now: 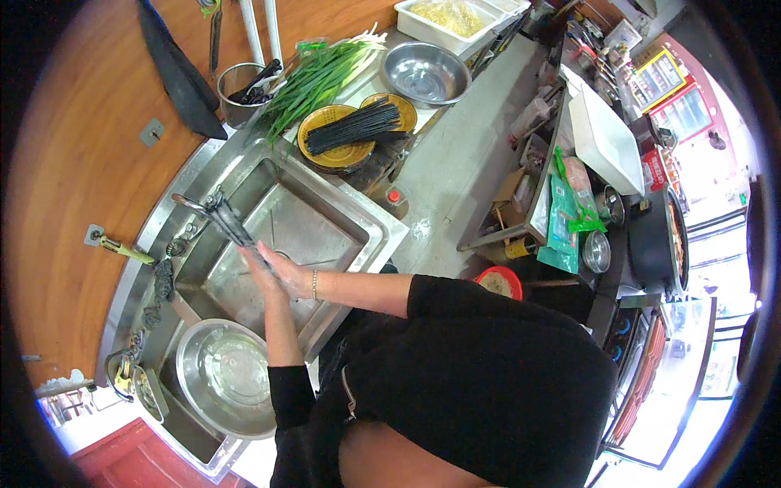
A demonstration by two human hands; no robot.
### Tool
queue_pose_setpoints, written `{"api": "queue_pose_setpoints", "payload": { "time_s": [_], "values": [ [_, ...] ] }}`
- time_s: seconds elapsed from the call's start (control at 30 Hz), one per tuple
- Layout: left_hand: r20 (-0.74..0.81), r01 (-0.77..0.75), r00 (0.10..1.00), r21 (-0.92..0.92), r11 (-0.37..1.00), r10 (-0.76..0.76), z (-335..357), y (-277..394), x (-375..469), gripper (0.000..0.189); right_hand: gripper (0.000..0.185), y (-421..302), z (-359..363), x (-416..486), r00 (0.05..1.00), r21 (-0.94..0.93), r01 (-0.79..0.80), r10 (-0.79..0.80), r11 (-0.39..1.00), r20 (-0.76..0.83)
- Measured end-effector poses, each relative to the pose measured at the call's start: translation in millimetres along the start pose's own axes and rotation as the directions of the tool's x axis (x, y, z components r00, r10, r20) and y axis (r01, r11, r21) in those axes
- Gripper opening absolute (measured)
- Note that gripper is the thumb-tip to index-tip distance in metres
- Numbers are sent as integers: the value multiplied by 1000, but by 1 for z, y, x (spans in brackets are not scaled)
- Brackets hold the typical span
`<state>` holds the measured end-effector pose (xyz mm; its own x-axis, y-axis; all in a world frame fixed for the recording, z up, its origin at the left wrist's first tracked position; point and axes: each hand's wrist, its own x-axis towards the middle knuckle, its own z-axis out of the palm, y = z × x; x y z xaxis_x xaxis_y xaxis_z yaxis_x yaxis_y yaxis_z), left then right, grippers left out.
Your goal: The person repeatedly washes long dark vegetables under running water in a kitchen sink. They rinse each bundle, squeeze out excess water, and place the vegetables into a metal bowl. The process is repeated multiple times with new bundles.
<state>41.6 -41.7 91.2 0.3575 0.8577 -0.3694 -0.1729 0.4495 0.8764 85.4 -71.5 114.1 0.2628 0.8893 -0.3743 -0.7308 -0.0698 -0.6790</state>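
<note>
My left hand (261,277) and my right hand (291,274) are pressed together around a bundle of dark chopsticks (233,224). The bundle points towards the wall, with its far end at the curved metal faucet (190,205), and looks wet and blurred. My palms hide its near end. Below my hands lies the stainless steel sink basin (305,219). A beaded bracelet (315,285) circles my right wrist. More black chopsticks (357,125) rest across stacked yellow-brown dishes (335,160) beyond the sink.
A metal bowl (223,378) of water stands in the neighbouring sink. Past the dishes are green onions (323,76), a metal bowl (426,73) and a utensil holder (235,110). Scouring pads (163,280) line the sink's back ledge. A red bucket (509,283) stands behind my right arm.
</note>
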Motion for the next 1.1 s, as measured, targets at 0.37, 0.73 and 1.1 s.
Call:
{"api": "queue_pose_setpoints", "payload": {
  "time_s": [0.37, 0.73, 1.1],
  "values": [
    [37, 81, 996, 61, 995, -83, 10, 32, 26, 59, 67, -9, 13, 9, 979, -164, 183, -164, 969, 125],
    [-74, -51, 997, -486, 872, 17, -35, 19, -11, 33, 20, -26, 37, 30, 984, 131, 157, -144, 979, -101],
    [-113, -111, 985, 141, 984, 127, -6, 51, 6, 54, 48, -21, 36, 0, 984, 54, -24, 14, 998, 178]
  ]
}}
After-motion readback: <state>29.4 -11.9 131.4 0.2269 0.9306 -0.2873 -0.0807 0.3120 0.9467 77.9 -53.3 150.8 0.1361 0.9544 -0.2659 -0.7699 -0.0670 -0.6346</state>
